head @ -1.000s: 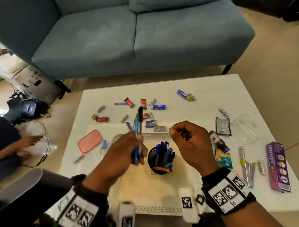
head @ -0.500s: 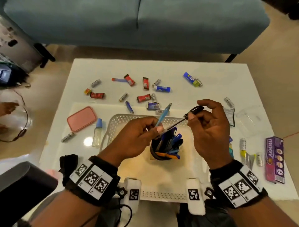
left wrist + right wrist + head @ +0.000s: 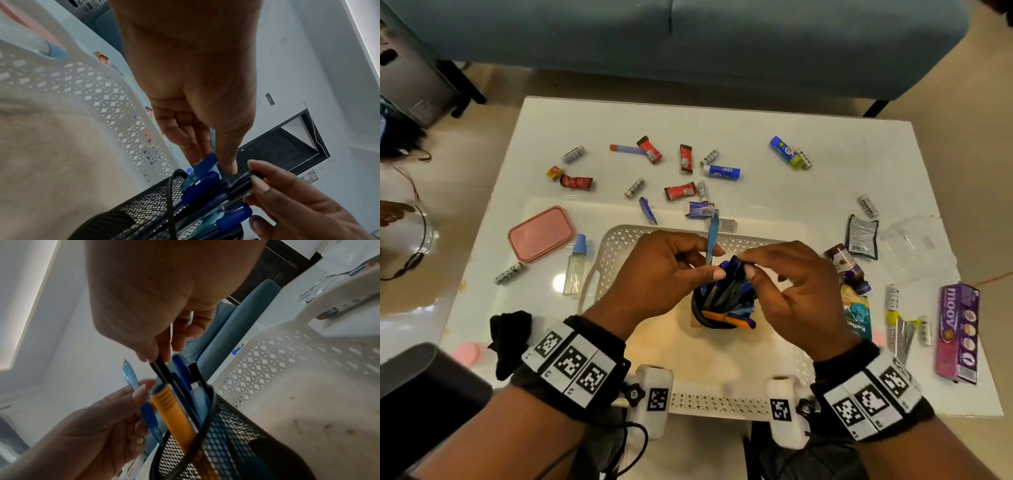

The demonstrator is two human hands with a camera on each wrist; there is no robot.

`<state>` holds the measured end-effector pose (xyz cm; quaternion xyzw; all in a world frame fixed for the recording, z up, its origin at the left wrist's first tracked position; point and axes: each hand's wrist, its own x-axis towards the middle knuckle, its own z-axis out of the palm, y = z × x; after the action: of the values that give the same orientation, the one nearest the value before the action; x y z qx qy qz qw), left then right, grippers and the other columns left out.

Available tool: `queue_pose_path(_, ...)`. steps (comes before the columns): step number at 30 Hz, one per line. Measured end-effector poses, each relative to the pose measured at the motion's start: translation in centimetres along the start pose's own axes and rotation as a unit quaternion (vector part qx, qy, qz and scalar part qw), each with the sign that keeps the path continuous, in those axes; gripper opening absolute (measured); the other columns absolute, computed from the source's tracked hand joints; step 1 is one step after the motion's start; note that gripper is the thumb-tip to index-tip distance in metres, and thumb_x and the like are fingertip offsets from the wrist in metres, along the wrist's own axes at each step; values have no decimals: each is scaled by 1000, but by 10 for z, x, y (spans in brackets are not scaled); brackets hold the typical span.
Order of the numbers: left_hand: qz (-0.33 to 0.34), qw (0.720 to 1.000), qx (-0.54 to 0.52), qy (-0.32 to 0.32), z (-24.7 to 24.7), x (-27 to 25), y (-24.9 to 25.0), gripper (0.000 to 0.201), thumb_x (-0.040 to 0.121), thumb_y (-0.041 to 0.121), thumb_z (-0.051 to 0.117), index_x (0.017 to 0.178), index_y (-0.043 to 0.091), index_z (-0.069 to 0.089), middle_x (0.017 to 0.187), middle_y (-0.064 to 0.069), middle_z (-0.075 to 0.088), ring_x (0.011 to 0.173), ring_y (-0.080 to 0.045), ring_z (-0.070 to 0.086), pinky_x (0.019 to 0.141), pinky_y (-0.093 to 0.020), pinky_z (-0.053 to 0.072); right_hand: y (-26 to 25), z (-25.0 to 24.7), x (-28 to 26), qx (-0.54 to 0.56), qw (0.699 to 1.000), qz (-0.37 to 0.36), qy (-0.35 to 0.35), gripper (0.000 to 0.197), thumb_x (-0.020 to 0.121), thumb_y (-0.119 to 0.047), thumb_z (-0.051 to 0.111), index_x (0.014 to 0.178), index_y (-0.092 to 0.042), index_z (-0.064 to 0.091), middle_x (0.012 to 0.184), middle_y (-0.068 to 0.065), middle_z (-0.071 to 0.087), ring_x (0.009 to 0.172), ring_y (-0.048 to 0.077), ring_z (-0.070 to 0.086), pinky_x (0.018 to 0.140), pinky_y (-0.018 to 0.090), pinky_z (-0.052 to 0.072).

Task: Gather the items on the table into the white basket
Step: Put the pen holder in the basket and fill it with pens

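The white basket (image 3: 619, 246) sits at the table's near edge with a black mesh pen cup (image 3: 709, 318) inside it, full of pens. My left hand (image 3: 703, 265) pinches a light blue pen (image 3: 713, 236) that stands upright with its lower end at the cup's rim. My right hand (image 3: 748, 265) pinches the top of a black pen (image 3: 736, 270) that stands among the pens in the cup. The right wrist view shows the black pen (image 3: 160, 369), the light blue pen (image 3: 129, 378) and an orange pen (image 3: 170, 410). In the left wrist view both hands meet above the cup (image 3: 144, 211).
Batteries, red candy wrappers, a glue stick (image 3: 722, 171) and a blue tube (image 3: 786, 150) lie scattered beyond the basket. A pink lid (image 3: 540, 233) and small bottle (image 3: 576, 265) lie left. Sachets, a clear container (image 3: 907, 240) and a purple box (image 3: 959, 332) lie right. A sofa (image 3: 688, 41) stands behind.
My right hand took the black pen from my left and lowered it into the cup. My left hand brought the light blue pen down, upright, to the cup.
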<state>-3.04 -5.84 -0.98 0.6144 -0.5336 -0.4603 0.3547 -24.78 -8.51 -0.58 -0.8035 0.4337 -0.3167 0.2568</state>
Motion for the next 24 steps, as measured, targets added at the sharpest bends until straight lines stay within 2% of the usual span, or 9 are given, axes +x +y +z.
queue_pose_path(2,11,1000,1,-12,1,0,1,23,78,18,87,85,37,76,68,14,72,52,-3,60,58,-17,49,4,5,-2,-8,999,2,-41,20,88,-17,66,103,-26,76,100,-13,72,96,6,60,81,31,48)
queue_pose_path(4,21,999,0,-30,3,-2,2,27,81,16,84,85,41,75,75,18,75,56,-2,62,61,-21,52,6,6,-3,9,998,26,-52,22,87,-19,66,105,-27,75,104,-14,69,100,6,58,77,30,49)
queue_pose_path(7,28,998,0,-64,5,-4,4,21,90,22,75,108,34,78,79,22,75,53,3,57,62,-20,49,1,0,0,59,997,55,-11,33,88,-22,65,121,-28,66,107,-14,66,100,10,61,68,24,47)
queue_pose_path(9,40,996,2,-86,5,-6,6,27,93,29,71,120,35,74,95,16,78,70,-6,70,71,-30,57,-6,-4,2,111,992,63,20,41,91,-22,66,131,-28,59,104,-14,67,97,15,64,67,28,49)
queue_pose_path(11,56,993,15,-107,5,-6,6,30,94,31,69,123,40,71,105,11,77,93,-14,74,84,-40,59,-13,-4,3,135,988,66,40,42,92,-23,66,133,-28,56,100,-14,67,94,17,65,67,28,51)
queue_pose_path(14,66,990,44,-113,5,-8,6,35,93,31,71,125,44,68,89,1,75,82,-17,70,78,-41,56,-17,-3,4,132,987,69,63,30,92,-26,67,121,-28,62,97,-17,67,90,12,66,66,32,52)
queue_pose_path(17,71,989,69,-114,7,-8,3,37,88,39,73,125,43,69,77,2,67,72,-18,64,71,-44,54,-15,-2,4,135,985,79,78,19,90,-23,71,109,-26,66,94,-16,69,90,13,67,65,37,52)
queue_pose_path(20,64,989,76,-110,7,-7,4,38,85,37,78,121,47,69,78,4,69,70,-18,65,70,-44,56,-16,-1,5,150,979,97,97,26,88,-19,74,110,-25,62,91,-10,71,88,15,69,64,35,52)
queue_pose_path(24,34,993,73,-91,5,-4,3,36,79,32,85,106,51,71,84,14,71,69,-11,68,72,-40,60,-16,-3,4,144,978,83,125,26,86,-19,76,100,-34,60,92,-13,70,83,14,68,64,34,53)
